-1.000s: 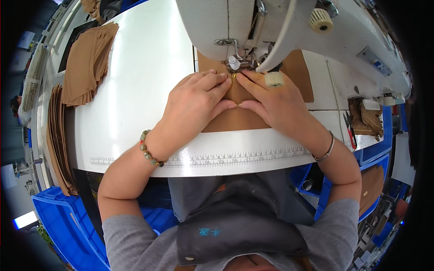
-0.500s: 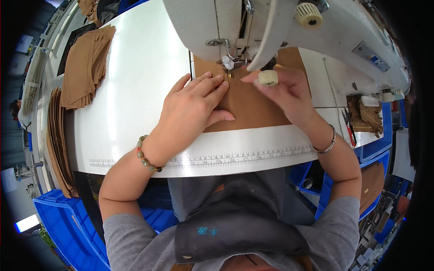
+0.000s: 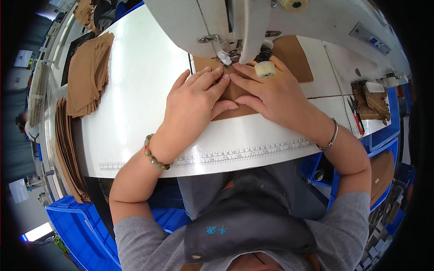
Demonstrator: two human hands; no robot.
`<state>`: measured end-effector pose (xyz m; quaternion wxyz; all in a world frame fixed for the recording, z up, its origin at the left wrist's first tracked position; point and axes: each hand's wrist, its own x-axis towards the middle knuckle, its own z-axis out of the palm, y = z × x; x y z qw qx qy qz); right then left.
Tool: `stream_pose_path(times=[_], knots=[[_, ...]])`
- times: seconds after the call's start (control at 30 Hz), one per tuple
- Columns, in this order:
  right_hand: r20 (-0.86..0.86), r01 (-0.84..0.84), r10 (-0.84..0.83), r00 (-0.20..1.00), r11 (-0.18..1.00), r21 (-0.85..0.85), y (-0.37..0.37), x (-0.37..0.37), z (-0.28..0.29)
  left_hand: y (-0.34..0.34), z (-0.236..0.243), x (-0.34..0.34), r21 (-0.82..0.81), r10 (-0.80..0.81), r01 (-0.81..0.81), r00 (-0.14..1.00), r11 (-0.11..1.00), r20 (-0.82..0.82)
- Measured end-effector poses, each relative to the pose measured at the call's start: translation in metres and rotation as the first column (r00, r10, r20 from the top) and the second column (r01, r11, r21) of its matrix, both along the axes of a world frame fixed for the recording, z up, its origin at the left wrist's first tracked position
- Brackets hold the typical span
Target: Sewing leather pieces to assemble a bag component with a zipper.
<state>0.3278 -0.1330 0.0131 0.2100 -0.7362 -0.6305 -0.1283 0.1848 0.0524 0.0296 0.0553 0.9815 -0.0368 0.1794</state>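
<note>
A brown fabric panel (image 3: pixel 293 56) lies flat under the head of a white sewing machine (image 3: pixel 312 20). My left hand (image 3: pixel 192 99) rests on the panel's left part, palm down with fingers stretched toward the needle area (image 3: pixel 227 61). From the other side my right hand (image 3: pixel 273 92) presses on the same panel, fingers extended, below the machine's cream knob (image 3: pixel 265 69). The fingertips of both hands nearly meet just in front of the presser foot, and the thumbs point at each other. Much of the panel is hidden beneath my hands.
Brown cut pieces lie in a fanned stack (image 3: pixel 89 74) at the far left, with another stack (image 3: pixel 68 149) at the table's left edge. A printed ruler (image 3: pixel 217 158) runs along the front edge. Red-handled snips (image 3: pixel 356 116) lie at right. Blue bins (image 3: pixel 83 226) stand below.
My right hand has come down from beside the knob onto the panel, next to my left hand. The panel has shifted slightly away from me. My left hand stays flat on it.
</note>
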Motion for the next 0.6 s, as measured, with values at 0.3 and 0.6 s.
stream_pose_path(times=[0.3,0.6], knots=[[-0.029,-0.003,0.004,1.0,1.0,0.004,0.0007,0.002,-0.0019,0.0027,0.0001,0.0032,-0.009,0.01,-0.01,1.0,1.0,0.001],[-0.041,0.004,-0.005,0.999,1.0,-0.013,0.0024,0.004,-0.0018,0.0041,-0.001,0.006,-0.036,-0.003,0.004,1.0,0.999,0.012]])
